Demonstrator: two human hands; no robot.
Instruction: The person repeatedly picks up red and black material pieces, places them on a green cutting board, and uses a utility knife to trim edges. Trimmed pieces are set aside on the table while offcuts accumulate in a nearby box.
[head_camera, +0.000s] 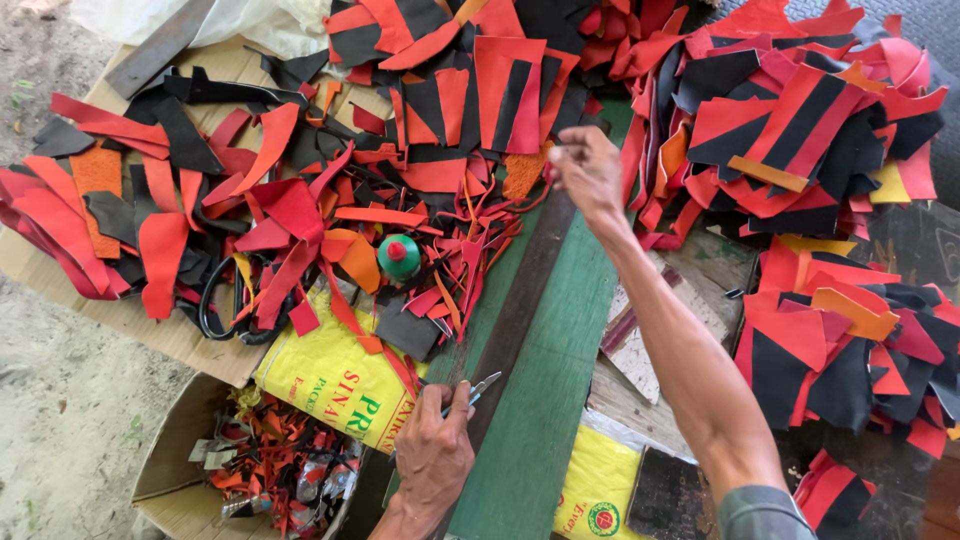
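Right hand pinches the dark strip's far end, pulling it taut along the green board; left hand, closed around a knife, steadies the near end

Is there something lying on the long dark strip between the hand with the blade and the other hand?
Nothing visible does. The dark strip runs bare from the left hand to the right hand; red scraps only lie beside it.

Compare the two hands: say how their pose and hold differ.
The left hand is close to the body, gripping a small metal blade; the right hand reaches far out with fingers pinched, what it grips hidden. Both rest along the long dark strip on the green board.
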